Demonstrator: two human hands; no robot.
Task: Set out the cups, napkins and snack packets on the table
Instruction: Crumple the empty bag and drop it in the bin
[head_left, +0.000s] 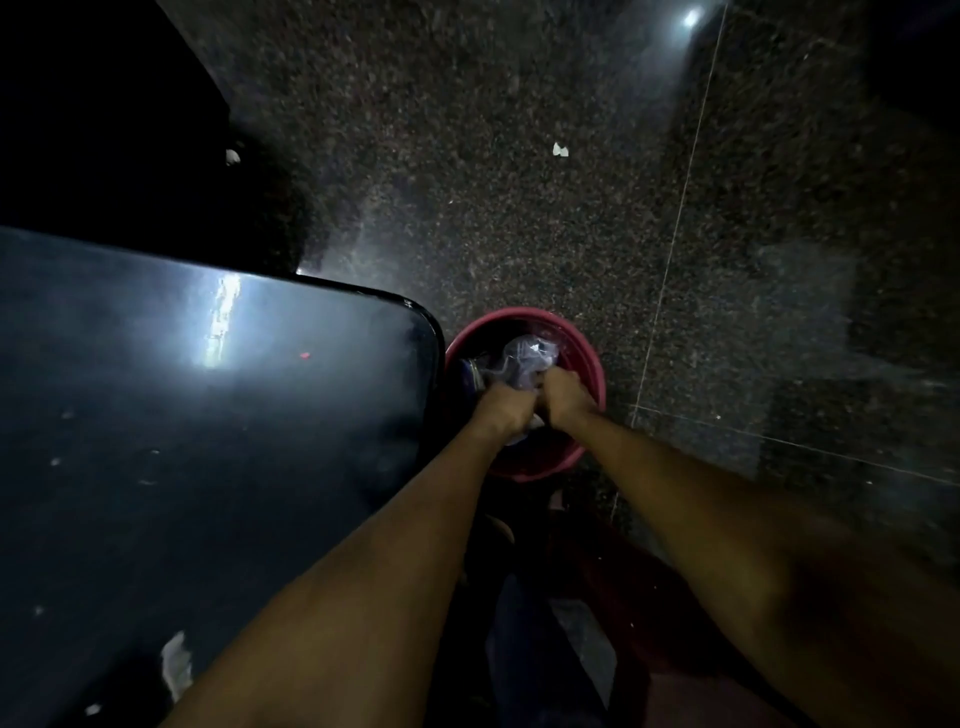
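A red plastic tub (589, 358) stands on the floor just past the table's right corner. Inside it lies a clear plastic bag (527, 358) with pale contents I cannot make out in the dim light, and a dark bluish object (470, 375) sits at the tub's left wall. My left hand (506, 410) and my right hand (563, 397) are both down in the tub, side by side, fingers closed on the near end of the bag. The dark glossy table (208, 441) fills the left of the view.
The table top carries a small red speck (305, 356), a few pale crumbs and a whitish scrap (176, 665) near its front. A scrap of white paper (560, 150) lies on the speckled granite floor (519, 182). The room is very dark.
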